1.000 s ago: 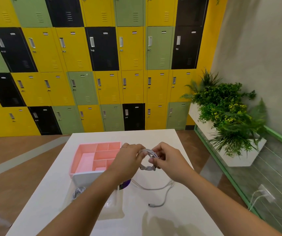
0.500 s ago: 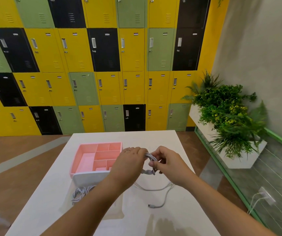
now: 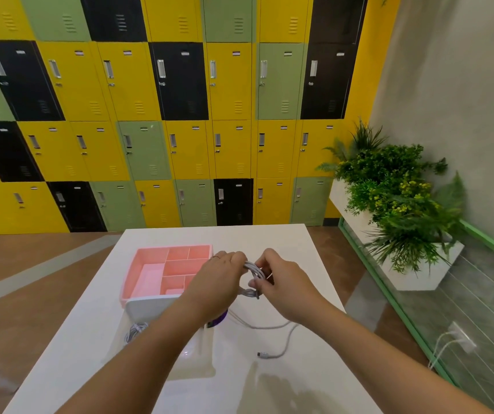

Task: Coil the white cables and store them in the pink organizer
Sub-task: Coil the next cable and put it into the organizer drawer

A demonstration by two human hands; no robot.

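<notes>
Now both hands (image 3: 219, 279) (image 3: 284, 282) grip a cable coil (image 3: 253, 271) beside pink organizer (image 3: 174, 248); clear bin (image 3: 198, 363) holds second cable (image 3: 136, 330).

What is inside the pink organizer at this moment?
In the pink organizer, no cable shows in the visible compartments; the left hand covers its near right corner.

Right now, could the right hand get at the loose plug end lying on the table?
Probably yes. The plug end lies uncovered on the table, nearer the person than the right hand. But that hand pinches the cable coil and would have to let go first.
</notes>
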